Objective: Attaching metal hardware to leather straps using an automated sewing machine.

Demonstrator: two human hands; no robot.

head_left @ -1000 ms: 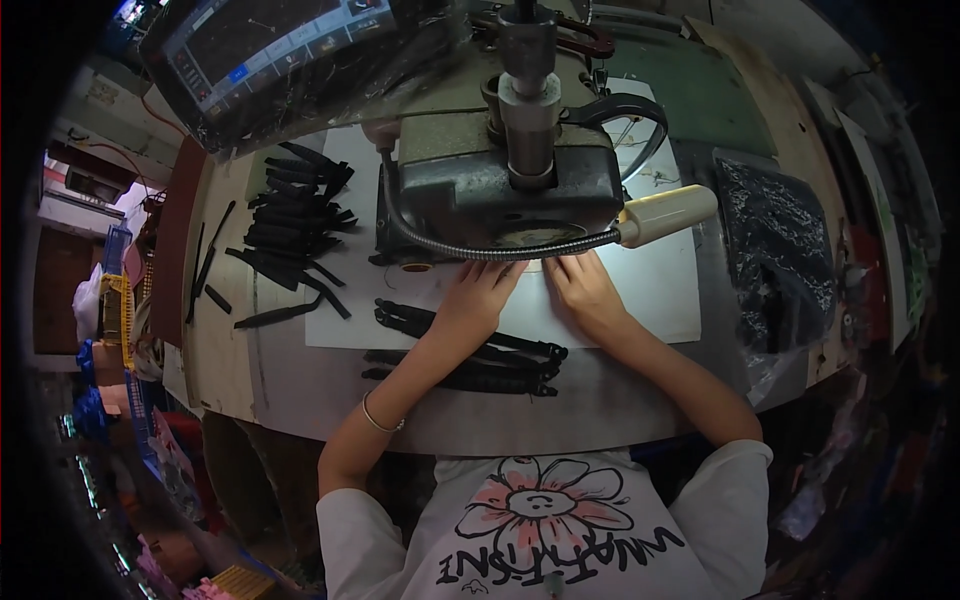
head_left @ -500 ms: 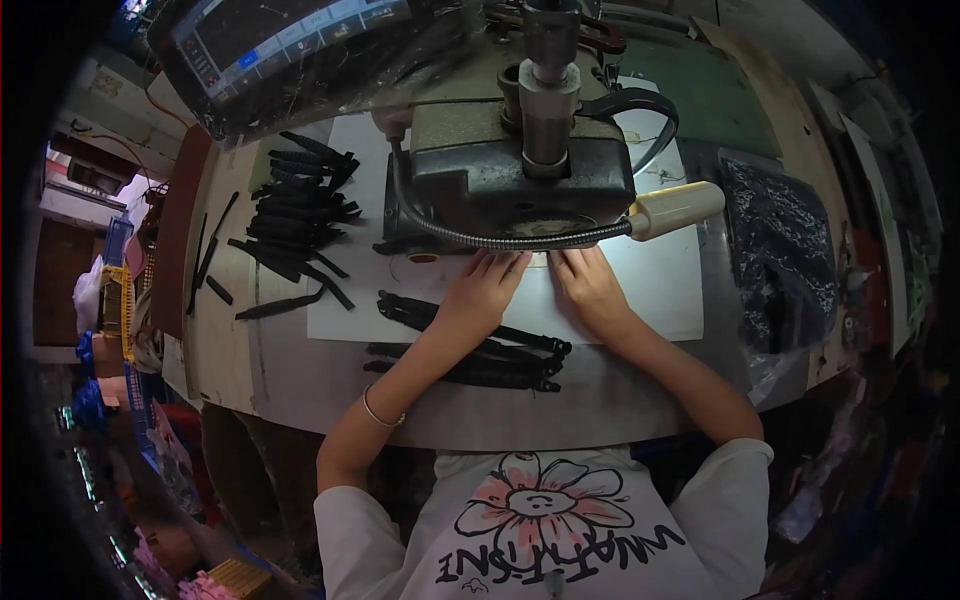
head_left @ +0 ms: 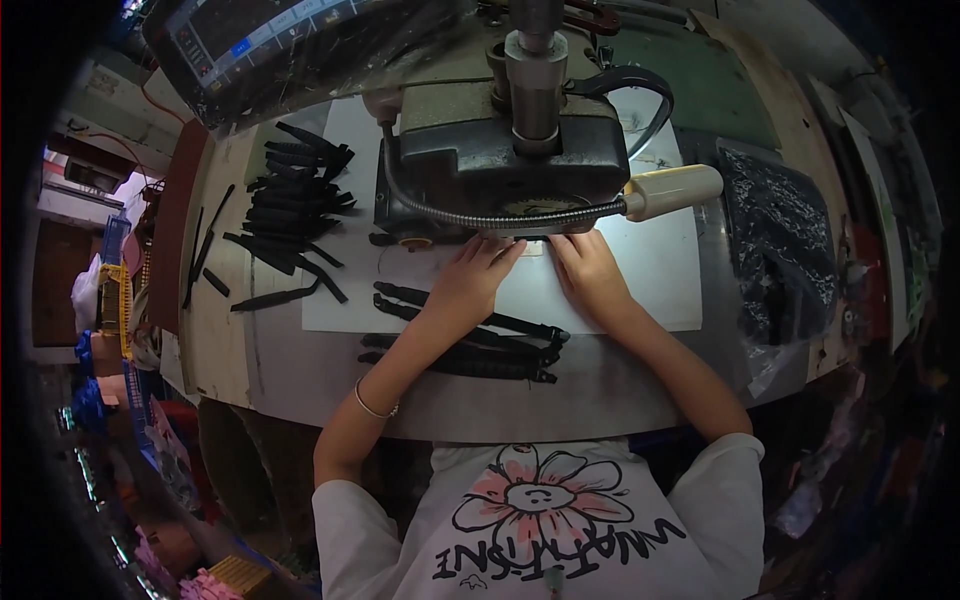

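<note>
Under the front edge of a dark industrial sewing machine head [head_left: 500, 165], a narrow black strap [head_left: 533, 238] shows between my fingertips. My left hand [head_left: 473, 274] presses its left part with the fingers together, their tips partly under the machine. My right hand [head_left: 592, 268] holds the right side the same way, fingers close together. The machine hides the needle area and most of the strap. Several finished-looking black straps [head_left: 455, 357] lie by my left forearm, partly covered by it.
A pile of black strap pieces [head_left: 290, 205] lies at the left. A cream lamp [head_left: 675, 192] on a metal gooseneck sticks out at the machine's right. Farther right is a clear plastic bag [head_left: 780, 240] with dark contents. A screen [head_left: 270, 50] stands at the back left.
The view has shifted slightly, so the table and machine sit a little higher. The dark strap between my fingertips is plainer now. Both hands remain close to the machine's front.
</note>
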